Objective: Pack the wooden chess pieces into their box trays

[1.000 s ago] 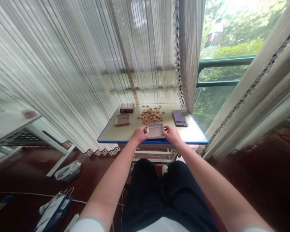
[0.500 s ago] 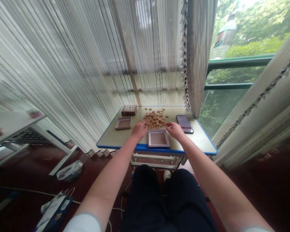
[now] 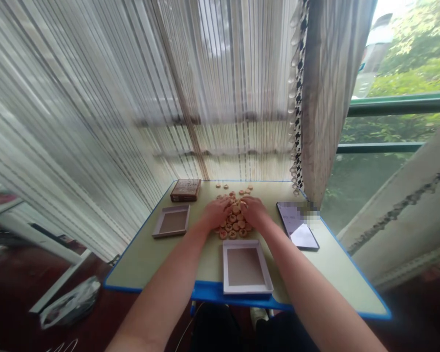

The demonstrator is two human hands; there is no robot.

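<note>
A pile of round wooden Chinese chess pieces (image 3: 236, 226) lies in the middle of the table, some with markings on top. My left hand (image 3: 217, 213) rests on the pile's left side, fingers stretched out over the pieces. On the other side, my right hand (image 3: 254, 211) lies over the pieces with its fingers extended too. Whether any single piece is pinched under the fingertips is hidden. Between my forearms, at the near edge, sits a shallow cardboard box tray (image 3: 246, 266) with nothing in it. A second shallow tray (image 3: 174, 220) stands to the left.
A brown box (image 3: 185, 189) sits at the table's back left corner. On the right lies a phone (image 3: 298, 230), partly blurred out. String curtains (image 3: 227, 98) hang behind the table (image 3: 150, 266). A plastic bag (image 3: 71, 303) is on the floor at left.
Both hands let go of the near tray at the table edge and moved forward onto the pile. The view has come closer to the table.
</note>
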